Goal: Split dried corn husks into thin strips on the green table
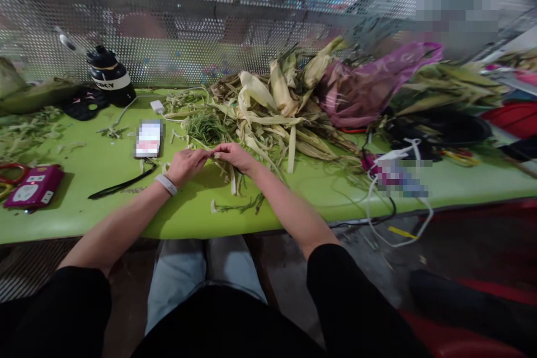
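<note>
My left hand [187, 166] and my right hand [235, 158] meet over the green table [180, 224], fingertips pinched together. Whatever lies between the fingertips is too small to make out. Pale husk strips [233, 182] show just below my right hand; I cannot tell whether it holds them. Beyond the hands sits a small heap of thin green shreds [206, 128]. A large pile of dry corn husks [274, 95] spreads behind and right of it. Nearer the table's front edge lies a thin green stalk [239, 207] with a pale end.
Left of my hands are a phone [149, 139], a black strap [121, 184], a purple power socket box [39, 185] and a black bottle [109, 75]. To the right are a pink plastic bag [361, 95] and white cables [413, 235] hanging over the edge. A perforated metal screen [168, 28] stands behind.
</note>
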A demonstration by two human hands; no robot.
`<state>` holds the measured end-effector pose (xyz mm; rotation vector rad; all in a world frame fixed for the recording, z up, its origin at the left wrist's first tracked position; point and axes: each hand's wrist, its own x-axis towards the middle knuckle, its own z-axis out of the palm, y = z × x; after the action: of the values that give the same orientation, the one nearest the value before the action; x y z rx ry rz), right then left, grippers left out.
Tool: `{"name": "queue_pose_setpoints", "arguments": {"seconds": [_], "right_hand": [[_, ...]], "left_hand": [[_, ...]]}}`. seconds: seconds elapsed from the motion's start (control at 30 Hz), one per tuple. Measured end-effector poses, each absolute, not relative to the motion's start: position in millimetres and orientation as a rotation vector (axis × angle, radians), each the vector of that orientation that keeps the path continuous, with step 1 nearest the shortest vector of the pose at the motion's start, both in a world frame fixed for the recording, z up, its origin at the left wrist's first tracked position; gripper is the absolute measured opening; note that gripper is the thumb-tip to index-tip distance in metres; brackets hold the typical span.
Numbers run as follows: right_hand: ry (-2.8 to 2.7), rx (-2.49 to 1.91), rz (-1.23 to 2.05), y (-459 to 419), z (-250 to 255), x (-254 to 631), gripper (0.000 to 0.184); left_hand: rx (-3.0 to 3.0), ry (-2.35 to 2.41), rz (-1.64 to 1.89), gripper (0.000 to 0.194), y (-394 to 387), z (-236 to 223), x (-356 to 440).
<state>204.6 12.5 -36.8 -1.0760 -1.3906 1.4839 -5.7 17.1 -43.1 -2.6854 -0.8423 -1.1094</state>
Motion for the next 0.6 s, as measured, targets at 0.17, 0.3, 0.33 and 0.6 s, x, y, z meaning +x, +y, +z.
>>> {"name": "queue_pose_setpoints", "arguments": {"seconds": [0.17, 0.3, 0.33, 0.6], "right_hand": [[-1.519, -1.136, 1.246, 14.4, -34.5, 208.5, 0.024], [-1.665, -1.158, 1.046, 15.7, -34.7, 211.4, 0.024], [-1.681, -1.156, 1.017, 15.6, -34.9, 211.4, 0.024], [-1.72, -1.086, 1.157, 9.8, -30.6, 210.7, 0.027]], "left_hand": [[-2.741, -0.975, -1.158, 0.016, 14.0, -43.1, -6.7], [-2.708, -0.984, -1.115, 0.016, 13.6, -42.1, -5.9], [-2.697, -0.982, -1.106, 0.017, 13.7, -41.7, -5.5], [-2.625, -0.844, -1.116, 0.017, 15.3, -41.0, -4.3]]}}
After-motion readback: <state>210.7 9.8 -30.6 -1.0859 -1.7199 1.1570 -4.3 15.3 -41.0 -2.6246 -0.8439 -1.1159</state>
